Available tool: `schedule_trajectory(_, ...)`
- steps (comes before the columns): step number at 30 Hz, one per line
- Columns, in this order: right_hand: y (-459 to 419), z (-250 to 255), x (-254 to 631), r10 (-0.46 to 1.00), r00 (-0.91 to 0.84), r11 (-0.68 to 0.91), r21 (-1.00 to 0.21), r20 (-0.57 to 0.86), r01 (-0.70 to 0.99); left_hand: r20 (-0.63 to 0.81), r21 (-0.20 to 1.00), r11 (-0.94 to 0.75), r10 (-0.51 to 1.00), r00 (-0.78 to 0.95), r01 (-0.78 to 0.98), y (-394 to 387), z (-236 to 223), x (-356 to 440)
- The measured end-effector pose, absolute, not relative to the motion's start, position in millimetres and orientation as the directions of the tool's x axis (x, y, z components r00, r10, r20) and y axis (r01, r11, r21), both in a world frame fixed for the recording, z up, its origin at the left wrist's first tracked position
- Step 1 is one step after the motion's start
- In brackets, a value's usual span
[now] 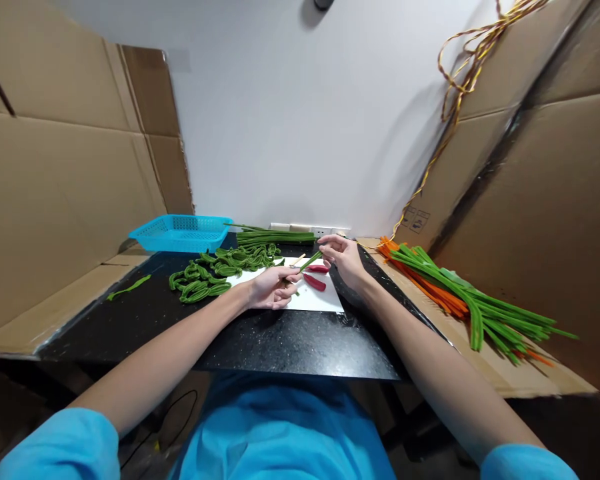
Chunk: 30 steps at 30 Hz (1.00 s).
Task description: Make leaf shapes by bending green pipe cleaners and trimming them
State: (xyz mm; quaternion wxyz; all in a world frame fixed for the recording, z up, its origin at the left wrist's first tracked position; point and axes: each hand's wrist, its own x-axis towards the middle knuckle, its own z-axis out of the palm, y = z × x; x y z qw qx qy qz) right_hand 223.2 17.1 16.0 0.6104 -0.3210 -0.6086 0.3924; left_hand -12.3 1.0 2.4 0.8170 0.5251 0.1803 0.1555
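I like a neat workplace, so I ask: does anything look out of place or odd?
Yes: a lone green strip lies at the left side of the table, apart from the looped green pieces. On the right, orange stems lie partly under green stems, so that pile looks mixed.

blue sleeves (63, 443), bare forearms (175, 343), creased blue garment (283, 433), its cut unclear

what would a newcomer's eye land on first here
Probably the vivid green and orange strips heaped on the cardboard at right, and the bright blue basket at the black table's back left. In the middle, a thin green strip runs from the left hand to the right hand's fingertips, beside two red handles.
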Motion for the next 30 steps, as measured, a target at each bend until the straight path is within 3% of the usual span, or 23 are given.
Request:
schedule_trajectory(6,21.5,22.4,234.2,0.864,0.008,0.501,-0.856,0.504,-0.128,-0.150,0.924,0.380,0.470,0.870,-0.047,-9.6,14.8,-12.9)
schedule_trajectory(13,19.2,29.0,252.0,0.876,0.054,0.481,-0.864,0.479,-0.151,-0.094,0.968,0.232,0.691,0.717,-0.097,-7.0,5.5,-4.8)
schedule_trajectory(19,19.0,26.5,247.6,0.874,0.134,0.485,-0.860,0.468,-0.160,0.145,0.987,-0.101,0.896,0.419,-0.125,-5.2,-0.7,1.9)
schedule_trajectory(25,19.4,13.2,231.2,0.876,0.145,0.479,-0.866,0.461,-0.142,0.355,0.926,-0.376,0.899,0.256,0.036,-7.6,1.3,-1.4)
schedule_trajectory(30,18.8,8.5,224.4,0.883,0.127,0.466,-0.874,0.451,-0.139,0.473,0.855,-0.496,0.865,0.166,0.152,-6.8,5.6,-5.4)
